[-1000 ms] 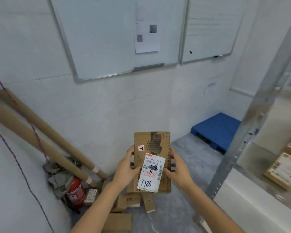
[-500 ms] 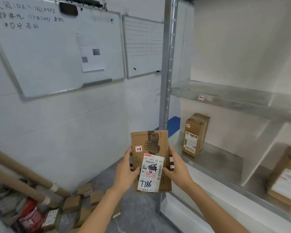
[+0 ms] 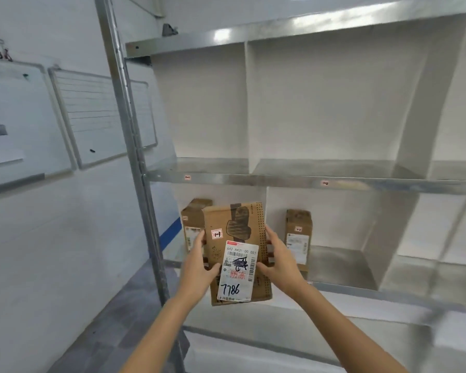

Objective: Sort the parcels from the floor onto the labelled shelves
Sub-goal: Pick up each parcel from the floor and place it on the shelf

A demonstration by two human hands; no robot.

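Observation:
I hold a flat brown cardboard parcel [image 3: 236, 232] upright in front of the metal shelving [image 3: 288, 181]. Its white label reads 7786 and a small red sticker sits near its top left. My left hand [image 3: 199, 265] grips its left edge, thumb on the front face. My right hand [image 3: 279, 258] grips its right edge the same way. Behind it, one brown parcel [image 3: 193, 220] stands in the lower left compartment and another parcel [image 3: 297, 235] stands in the compartment to the right. Small red labels [image 3: 188, 177] mark the shelf edges.
A grey steel upright [image 3: 133, 157] of the shelving rises just left of the parcel. Whiteboards [image 3: 92, 122] hang on the white wall to the left. The compartments on the shelf above hold nothing. Grey floor lies at the lower left.
My view has swung right and up from the floor pile and whiteboards to the shelving. Both hands keep the same hold on the parcel, which now faces the lower shelf compartments.

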